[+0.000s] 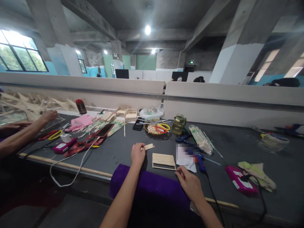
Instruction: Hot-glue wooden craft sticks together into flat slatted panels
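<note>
Wooden slats, pale and evenly spaced, are seen joined into a small panel on the dark tabletop, just beyond a purple cloth. Its near right corner is pinched between thumb and fingertips of the right hand, while a few short sticks are held in the closed fingers of the left hand. White paper and a blue glue gun are placed to the panel's right (a co-worker's hand is also caught, far left).
</note>
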`<state>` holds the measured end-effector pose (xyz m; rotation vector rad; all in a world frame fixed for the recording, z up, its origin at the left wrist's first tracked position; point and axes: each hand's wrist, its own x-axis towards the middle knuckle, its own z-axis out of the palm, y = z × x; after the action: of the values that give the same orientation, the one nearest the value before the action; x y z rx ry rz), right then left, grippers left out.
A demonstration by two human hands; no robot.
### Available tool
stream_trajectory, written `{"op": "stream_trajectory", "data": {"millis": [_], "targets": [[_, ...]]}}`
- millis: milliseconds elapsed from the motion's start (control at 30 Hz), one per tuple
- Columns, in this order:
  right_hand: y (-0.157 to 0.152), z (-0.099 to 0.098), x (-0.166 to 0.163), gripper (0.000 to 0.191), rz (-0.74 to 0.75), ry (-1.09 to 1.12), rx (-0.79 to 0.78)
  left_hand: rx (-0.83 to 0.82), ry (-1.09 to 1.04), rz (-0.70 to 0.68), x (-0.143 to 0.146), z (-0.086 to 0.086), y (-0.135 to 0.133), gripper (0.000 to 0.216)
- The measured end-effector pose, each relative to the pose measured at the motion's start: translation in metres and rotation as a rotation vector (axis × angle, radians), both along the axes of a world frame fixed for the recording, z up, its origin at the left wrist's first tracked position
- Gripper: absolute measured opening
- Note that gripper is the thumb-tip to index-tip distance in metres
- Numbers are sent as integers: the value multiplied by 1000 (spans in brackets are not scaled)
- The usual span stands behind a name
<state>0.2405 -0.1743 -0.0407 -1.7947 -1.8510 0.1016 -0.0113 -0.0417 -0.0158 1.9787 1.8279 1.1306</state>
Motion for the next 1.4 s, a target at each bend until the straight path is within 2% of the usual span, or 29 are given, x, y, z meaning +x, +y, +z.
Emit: {"op": "stream_trajectory", "data": {"millis": [167,267,467,667,800,967,1100,1200,1300,1333,1400], "targets": [[9,2,-5,13,30,-104,-17,-93,298,10,-1,4,-6,13],[15,4,-8,16,40,-157,-9,-138,400,-2,-1,8,-7,15],[22,9,-15,19,72,-220,65,-125,560,-7,-2,11,-6,23],[19,8,-15,23,102,-73,114,-87,686,-18,2,11,-7,28],[16,6,-10,26,9,159,136,-76,698,-24,5,10,-6,29],[18,6,-3,36,-227,453,189,4,602,18,4,7,-4,24],[19,10,5,39,-329,520,235,91,318,-55,3,5,-4,19],[20,15,25,39,-369,423,246,148,58,-176,3,3,-4,20],[22,18,59,36,-442,188,228,149,-80,-259,5,2,-3,21],[23,18,71,37,-479,110,184,135,-111,-264,6,1,-2,20],[25,16,90,42,-528,20,-7,97,-176,-249,7,-1,0,15]]}}
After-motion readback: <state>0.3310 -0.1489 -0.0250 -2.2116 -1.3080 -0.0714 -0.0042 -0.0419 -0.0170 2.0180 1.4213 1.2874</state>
